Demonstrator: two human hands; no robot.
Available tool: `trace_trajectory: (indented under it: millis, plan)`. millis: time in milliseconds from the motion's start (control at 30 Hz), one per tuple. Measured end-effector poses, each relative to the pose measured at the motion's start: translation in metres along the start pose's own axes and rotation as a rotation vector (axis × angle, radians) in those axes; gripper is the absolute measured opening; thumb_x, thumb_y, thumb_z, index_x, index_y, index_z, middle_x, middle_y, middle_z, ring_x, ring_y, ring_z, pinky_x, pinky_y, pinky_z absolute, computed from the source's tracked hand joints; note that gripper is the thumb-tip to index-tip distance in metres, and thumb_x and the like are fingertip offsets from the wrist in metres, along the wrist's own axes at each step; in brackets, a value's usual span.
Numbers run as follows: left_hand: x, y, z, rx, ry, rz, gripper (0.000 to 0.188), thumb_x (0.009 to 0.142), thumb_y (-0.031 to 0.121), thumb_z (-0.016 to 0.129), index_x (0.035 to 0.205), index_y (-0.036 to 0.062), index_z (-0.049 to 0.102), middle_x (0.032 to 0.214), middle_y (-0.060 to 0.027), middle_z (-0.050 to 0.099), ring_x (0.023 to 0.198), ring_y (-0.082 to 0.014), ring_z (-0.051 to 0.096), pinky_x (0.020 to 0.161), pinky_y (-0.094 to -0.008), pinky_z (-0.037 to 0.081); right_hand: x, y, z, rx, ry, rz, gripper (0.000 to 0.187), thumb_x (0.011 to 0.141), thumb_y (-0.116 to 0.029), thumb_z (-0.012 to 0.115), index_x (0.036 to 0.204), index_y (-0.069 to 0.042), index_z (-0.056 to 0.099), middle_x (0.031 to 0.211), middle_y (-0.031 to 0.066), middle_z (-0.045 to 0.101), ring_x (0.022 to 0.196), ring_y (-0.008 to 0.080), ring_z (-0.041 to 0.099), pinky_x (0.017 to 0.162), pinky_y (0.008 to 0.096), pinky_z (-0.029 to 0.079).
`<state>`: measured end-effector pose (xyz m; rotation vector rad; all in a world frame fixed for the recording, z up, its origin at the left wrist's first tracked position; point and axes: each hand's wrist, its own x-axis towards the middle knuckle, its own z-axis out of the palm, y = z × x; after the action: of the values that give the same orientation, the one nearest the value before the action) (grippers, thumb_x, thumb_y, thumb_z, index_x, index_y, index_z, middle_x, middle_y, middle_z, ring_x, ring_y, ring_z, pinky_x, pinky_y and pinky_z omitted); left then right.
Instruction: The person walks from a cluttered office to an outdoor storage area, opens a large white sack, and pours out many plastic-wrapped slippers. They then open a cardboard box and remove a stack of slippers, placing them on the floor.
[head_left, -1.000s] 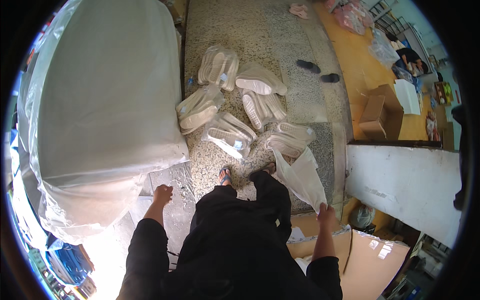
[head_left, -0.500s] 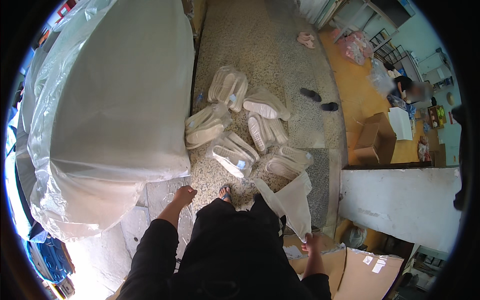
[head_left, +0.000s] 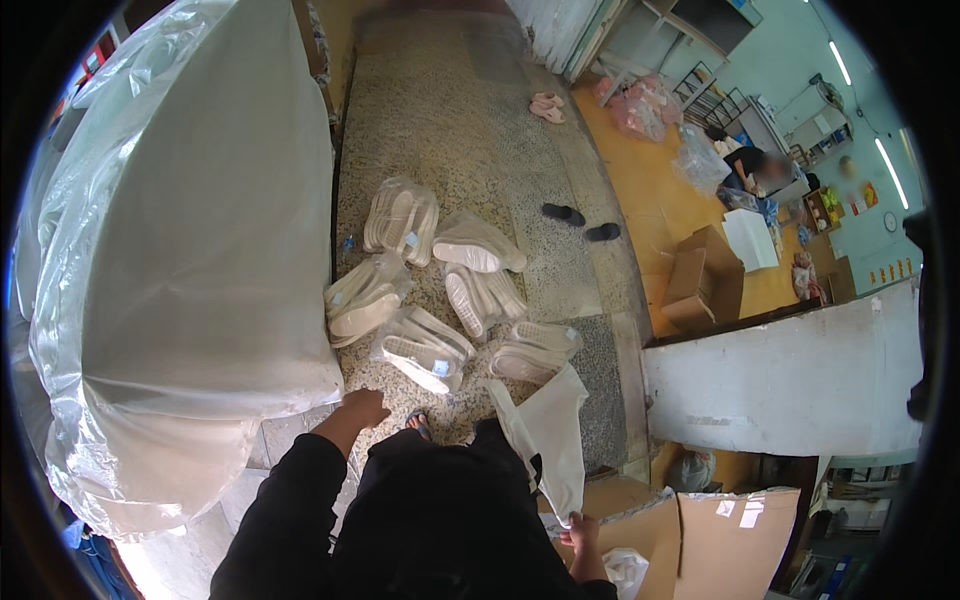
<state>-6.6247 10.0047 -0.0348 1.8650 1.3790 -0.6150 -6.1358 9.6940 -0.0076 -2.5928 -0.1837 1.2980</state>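
Note:
At the lower right, my right hand (head_left: pixel 580 533) is closed around the bottom corner of a limp white cloth (head_left: pixel 550 425). The cloth hangs in folds beside my right leg, and its upper end reaches toward the shoe soles. My left hand (head_left: pixel 365 408) is held out in front of me with the fingers curled in; whether anything is in it is hidden. Just beyond my feet lie several clear plastic bags of off-white shoe soles. The nearest sole bag (head_left: pixel 425 352) is ahead of my left hand, and another sole bag (head_left: pixel 535 352) lies by the cloth's top.
A large plastic-covered stack (head_left: pixel 200 250) stands on the left. An open cardboard box (head_left: pixel 690 540) is beside my right hand. Dark slippers (head_left: pixel 603 232) lie on the speckled floor. In the room at right, a person (head_left: pixel 745 165) sits near another cardboard box (head_left: pixel 705 280), behind a low white wall (head_left: pixel 780 385).
My view has tilted upward and swung, so the floor things appear lower and farther left. My right hand keeps its hold on the white cloth; my left hand stays curled.

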Motion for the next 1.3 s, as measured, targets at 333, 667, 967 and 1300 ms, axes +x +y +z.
trace_trajectory:
  millis: [333,667,967,1300]
  plan:
    - [-0.010,-0.036,0.051,-0.433,0.190,-0.094,0.041,0.088,0.046,0.061,0.098,0.0066,0.071,0.100,-0.0169,0.071,0.100,-0.0356,0.066,0.089,-0.0430,0.051,0.018,-0.051,-0.003,0.014,0.003,-0.123,0.033,0.094,-0.030,0.055,0.099,0.002,0.061,0.076,0.0141,0.064,0.053,0.0230,0.066,0.045,0.0368,0.056]
    - [-0.036,-0.070,0.093,-0.594,0.200,-0.256,0.042,0.088,0.047,0.061,0.099,0.0072,0.070,0.103,-0.0167,0.070,0.103,-0.0358,0.064,0.089,-0.0443,0.050,0.021,-0.084,0.004,-0.063,-0.045,-0.184,0.032,0.093,-0.028,0.057,0.101,0.004,0.059,0.079,0.0160,0.065,0.052,0.0241,0.065,0.045,0.0374,0.056]
    - [-0.040,-0.069,0.119,-0.644,0.243,-0.282,0.040,0.087,0.045,0.065,0.096,0.0061,0.069,0.087,-0.0111,0.072,0.079,-0.0245,0.070,0.075,-0.0395,0.054,0.020,-0.077,0.000,-0.171,-0.054,-0.157,0.034,0.093,-0.027,0.057,0.106,0.005,0.059,0.079,0.0161,0.065,0.053,0.0242,0.066,0.045,0.0372,0.057]
    - [-0.042,-0.064,0.087,-0.596,0.205,-0.257,0.045,0.088,0.041,0.066,0.117,0.0069,0.061,0.100,-0.0144,0.071,0.096,-0.0285,0.068,0.085,-0.0408,0.052,0.008,-0.094,0.009,-0.104,-0.021,-0.236,0.033,0.088,-0.028,0.057,0.085,0.005,0.062,0.068,0.0148,0.064,0.051,0.0231,0.066,0.043,0.0355,0.054]
